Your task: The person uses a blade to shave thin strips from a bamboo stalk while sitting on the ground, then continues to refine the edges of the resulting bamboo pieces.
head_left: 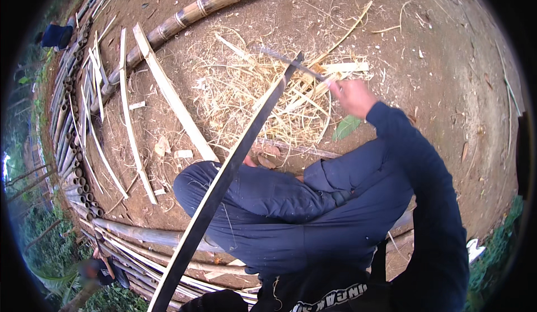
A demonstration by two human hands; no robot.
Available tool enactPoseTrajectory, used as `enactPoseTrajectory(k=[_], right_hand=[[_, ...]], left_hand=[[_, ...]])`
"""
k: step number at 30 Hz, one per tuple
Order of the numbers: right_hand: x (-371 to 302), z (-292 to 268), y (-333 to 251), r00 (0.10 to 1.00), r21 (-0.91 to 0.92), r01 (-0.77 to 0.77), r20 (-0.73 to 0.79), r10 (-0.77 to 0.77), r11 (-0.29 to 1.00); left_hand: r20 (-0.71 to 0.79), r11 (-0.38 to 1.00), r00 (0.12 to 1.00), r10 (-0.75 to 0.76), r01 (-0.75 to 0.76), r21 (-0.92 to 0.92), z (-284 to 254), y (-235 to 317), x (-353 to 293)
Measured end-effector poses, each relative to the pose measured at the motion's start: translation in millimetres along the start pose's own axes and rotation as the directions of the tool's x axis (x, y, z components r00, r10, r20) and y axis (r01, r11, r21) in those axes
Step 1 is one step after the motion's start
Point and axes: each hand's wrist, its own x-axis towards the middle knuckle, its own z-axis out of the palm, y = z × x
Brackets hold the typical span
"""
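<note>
My right hand (355, 97) is closed around the handle of a knife, at the right of the shavings pile. The knife's long, narrow blade (274, 53) points left and crosses the far end of a bamboo strip; whether it touches cannot be told. That long bamboo strip (224, 183), dark on its broad face and pale along one edge, slants from the lower left up over my folded left leg. My left hand is out of sight; only a dark sleeve (218, 301) shows at the lower edge. Beneath the blade lies a heap of pale shavings (246, 102).
A thick bamboo pole (207, 4) lies across the ground at the upper left. Several pale split strips (168, 88) rest nearby. Stacked bamboo poles (64, 122) line the left side. Two other people (56, 35) are at the far left edge and lower left. A green leaf (347, 127) lies near my knee.
</note>
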Motion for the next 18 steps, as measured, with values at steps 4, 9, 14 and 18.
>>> enactPoseTrajectory(k=[4,9,14,18], right_hand=[[-35,-12,-83,0.94,0.111,0.339,-0.065,-0.334,0.934],[28,-6,4,0.975,0.09,-0.214,-0.046,0.219,0.973],[25,22,2,0.949,0.115,0.258,-0.218,-0.229,0.959],[13,-12,-22,0.996,0.105,0.001,-0.091,0.009,0.995]], left_hand=[[-0.068,-0.47,0.903,-0.424,-0.284,-0.836,30,29,15],[0.147,0.807,0.945,-0.293,0.327,-0.492,2,14,28],[0.339,-0.487,0.865,-0.371,0.13,-0.864,8,38,19],[0.374,-0.6,0.792,-0.482,0.012,-0.8,-14,37,44]])
